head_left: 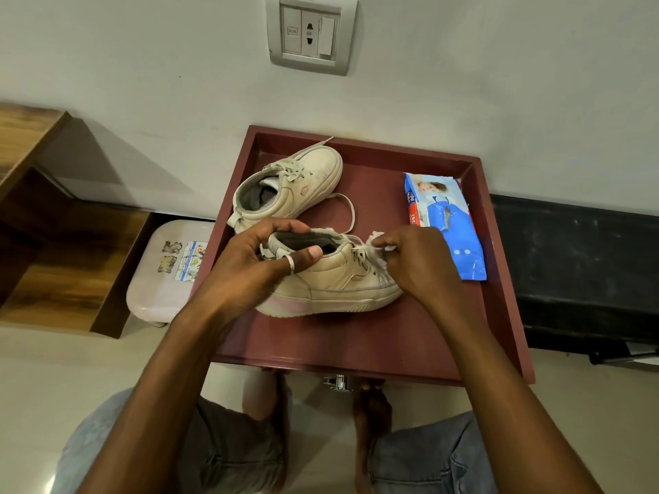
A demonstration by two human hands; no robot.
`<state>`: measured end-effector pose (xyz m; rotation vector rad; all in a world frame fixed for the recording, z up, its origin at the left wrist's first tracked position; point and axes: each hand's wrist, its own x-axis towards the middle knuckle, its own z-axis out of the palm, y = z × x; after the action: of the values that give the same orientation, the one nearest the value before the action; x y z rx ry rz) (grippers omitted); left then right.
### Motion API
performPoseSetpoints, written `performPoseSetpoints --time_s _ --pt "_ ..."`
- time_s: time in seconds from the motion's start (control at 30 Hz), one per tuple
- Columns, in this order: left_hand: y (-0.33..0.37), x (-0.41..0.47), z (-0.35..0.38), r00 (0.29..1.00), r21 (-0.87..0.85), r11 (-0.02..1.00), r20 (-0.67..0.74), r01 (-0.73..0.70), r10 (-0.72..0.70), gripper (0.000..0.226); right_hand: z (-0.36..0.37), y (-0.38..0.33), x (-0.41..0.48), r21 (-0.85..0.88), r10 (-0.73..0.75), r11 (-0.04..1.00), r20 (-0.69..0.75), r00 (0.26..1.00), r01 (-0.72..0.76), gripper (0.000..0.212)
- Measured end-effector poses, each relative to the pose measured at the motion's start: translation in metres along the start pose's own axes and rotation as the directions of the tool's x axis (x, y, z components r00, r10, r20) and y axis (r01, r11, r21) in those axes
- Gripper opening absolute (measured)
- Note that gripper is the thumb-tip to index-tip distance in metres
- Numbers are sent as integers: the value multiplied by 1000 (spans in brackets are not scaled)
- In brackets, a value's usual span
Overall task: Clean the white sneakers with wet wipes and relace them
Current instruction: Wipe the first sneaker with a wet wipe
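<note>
Maroon tray, grubby cream sneaker, pinkish heel

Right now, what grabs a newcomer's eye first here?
Two hands at the middle of the dark red tray: the left hand grips the near sneaker by its heel collar, the right hand pinches a white wipe against its laces. Behind, at back left, sits the second sneaker; the blue wipes pack lies at the tray's right.

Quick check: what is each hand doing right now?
Left hand: closed, fingers gripping the near sneaker at its heel collar.
Right hand: closed, pinching a white wipe at that sneaker's laces.
</note>
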<state>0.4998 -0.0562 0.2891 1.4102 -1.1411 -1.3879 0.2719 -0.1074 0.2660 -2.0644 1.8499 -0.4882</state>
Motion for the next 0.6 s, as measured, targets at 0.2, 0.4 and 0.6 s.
performPoseSetpoints --time_s 0.2,0.4,0.6 --pt "1 0 1 1000 -10 1000 17 -5 6 32 -9 13 -9 -254 220 945 21 975 -208 26" --pt "0 0 -1 1000 0 1000 29 0 0 34 3 5 3 -48 24 999 8 1000 -24 24" --pt "1 -1 -1 1000 2 1000 28 -4 4 33 3 1 4 -31 -32 999 18 999 32 23"
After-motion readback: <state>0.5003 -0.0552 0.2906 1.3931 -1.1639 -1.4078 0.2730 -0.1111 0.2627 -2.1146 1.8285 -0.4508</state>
